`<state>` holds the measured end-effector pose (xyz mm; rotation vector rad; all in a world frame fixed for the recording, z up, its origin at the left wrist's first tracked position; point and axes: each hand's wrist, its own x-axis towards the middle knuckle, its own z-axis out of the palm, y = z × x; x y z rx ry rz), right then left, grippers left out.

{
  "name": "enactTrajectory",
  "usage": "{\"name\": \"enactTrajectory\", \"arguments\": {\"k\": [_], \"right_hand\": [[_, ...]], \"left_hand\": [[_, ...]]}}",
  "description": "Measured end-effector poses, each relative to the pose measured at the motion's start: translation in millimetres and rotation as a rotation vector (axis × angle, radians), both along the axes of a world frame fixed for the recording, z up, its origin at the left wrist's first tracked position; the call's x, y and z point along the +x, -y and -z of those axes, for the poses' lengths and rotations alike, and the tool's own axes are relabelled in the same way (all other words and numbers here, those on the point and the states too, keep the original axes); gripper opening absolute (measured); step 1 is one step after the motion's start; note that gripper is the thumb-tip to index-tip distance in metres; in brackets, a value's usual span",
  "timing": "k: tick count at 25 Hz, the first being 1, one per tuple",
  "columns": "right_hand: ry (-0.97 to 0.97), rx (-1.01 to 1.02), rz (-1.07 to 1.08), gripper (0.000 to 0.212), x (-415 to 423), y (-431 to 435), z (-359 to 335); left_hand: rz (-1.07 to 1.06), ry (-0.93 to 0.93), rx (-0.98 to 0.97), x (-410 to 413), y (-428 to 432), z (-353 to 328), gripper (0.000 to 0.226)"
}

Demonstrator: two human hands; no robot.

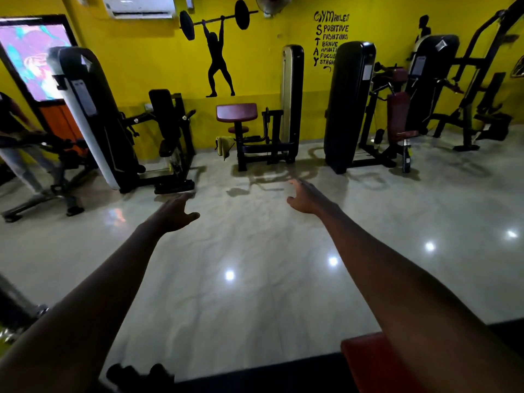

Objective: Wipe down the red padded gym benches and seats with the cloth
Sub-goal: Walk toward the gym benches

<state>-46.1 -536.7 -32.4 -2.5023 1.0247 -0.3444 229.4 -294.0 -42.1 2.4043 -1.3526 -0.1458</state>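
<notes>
Both my arms stretch forward over the shiny floor. My left hand [175,212] and my right hand [304,197] are empty, fingers loosely spread. A yellow cloth [225,146] hangs low on the arm-curl machine against the far wall, below its dark red pad [236,112] and small red round seat [237,129]. Further right, a machine has a red padded backrest [397,114] and red seat [407,134]. A red pad [374,364] lies close below my right forearm at the bottom edge.
Black weight-stack machines [348,106] line the yellow wall. A black adjustable bench [54,163] stands at left, with a person [11,129] beside it. Open glossy floor [255,251] lies between me and the machines. Dark dumbbell shapes [139,375] sit at the bottom edge.
</notes>
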Motion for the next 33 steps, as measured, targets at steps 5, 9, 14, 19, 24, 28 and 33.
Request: {"name": "enactTrajectory", "arguments": {"k": [5, 9, 14, 19, 24, 28, 33], "right_hand": [[-0.013, -0.011, 0.024, 0.064, 115.1, 84.5, 2.7], [0.017, 0.026, 0.056, 0.065, 202.8, 141.7, -8.2], [0.001, 0.039, 0.095, 0.063, 304.9, 232.6, -4.2], [-0.005, 0.038, 0.063, 0.065, 415.2, 345.1, 18.8], [0.017, 0.056, 0.052, 0.066, 528.8, 462.5, 20.1], [0.021, 0.061, 0.029, 0.062, 624.5, 547.0, 15.7], [0.002, 0.054, -0.007, 0.061, 739.3, 636.4, 25.6]], "left_hand": [[0.068, -0.009, -0.016, 138.6, 91.4, 9.2, 0.071], [0.012, -0.019, -0.028, 211.6, 145.3, -14.5, 0.071], [0.006, -0.037, -0.003, 316.7, 233.8, -18.2, 0.071], [0.002, -0.042, 0.002, 418.9, 333.3, -3.4, 0.072], [-0.032, -0.022, 0.021, 526.6, 432.2, -0.8, 0.066], [-0.095, -0.033, 0.007, 621.5, 511.1, -3.3, 0.068], [-0.122, -0.035, 0.021, 725.8, 603.3, 11.2, 0.070]]}}
